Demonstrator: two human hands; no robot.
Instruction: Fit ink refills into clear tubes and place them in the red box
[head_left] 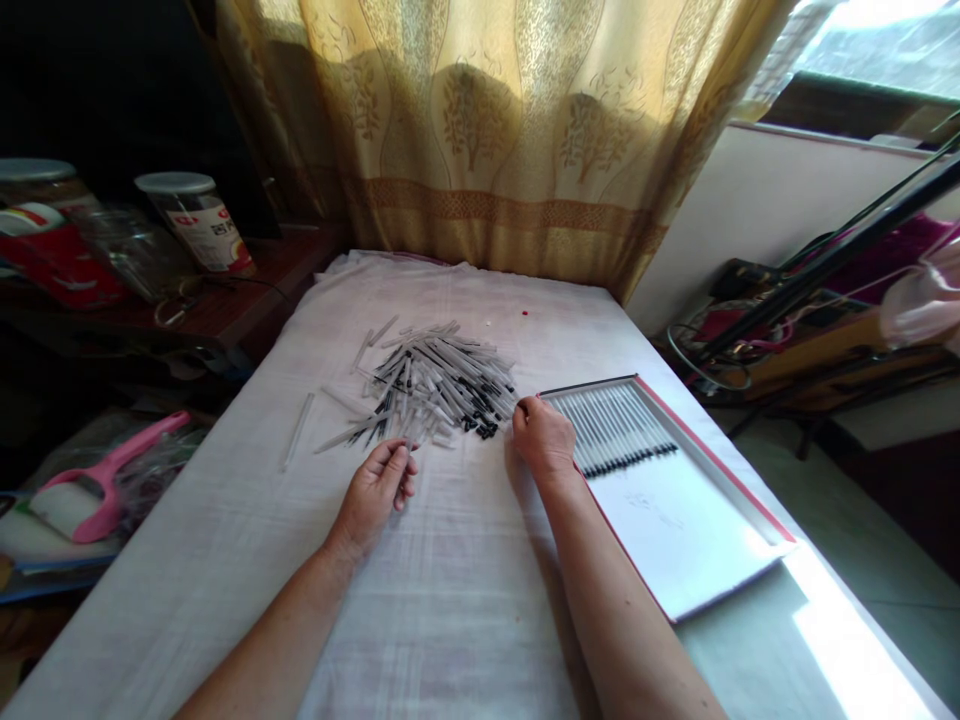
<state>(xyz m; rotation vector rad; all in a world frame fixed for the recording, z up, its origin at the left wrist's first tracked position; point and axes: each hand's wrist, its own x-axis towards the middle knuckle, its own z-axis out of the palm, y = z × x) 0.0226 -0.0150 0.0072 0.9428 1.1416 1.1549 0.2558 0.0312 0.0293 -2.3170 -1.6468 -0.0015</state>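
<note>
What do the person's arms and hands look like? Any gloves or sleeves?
Both are bare: the left hand and right hand wear no gloves, rings or watch that I can see, and no sleeve shows on the left forearm or right forearm.

A matt white cloth, finely woven with faint checks, covers the worktop, whose bare corner shines like glass. The heaped tubes look like clear, smooth plastic with glossy black tips. The tray is smooth, white and shiny, edged in red. The curtain is soft gold fabric with woven trees. The roller is pink plastic.
</note>
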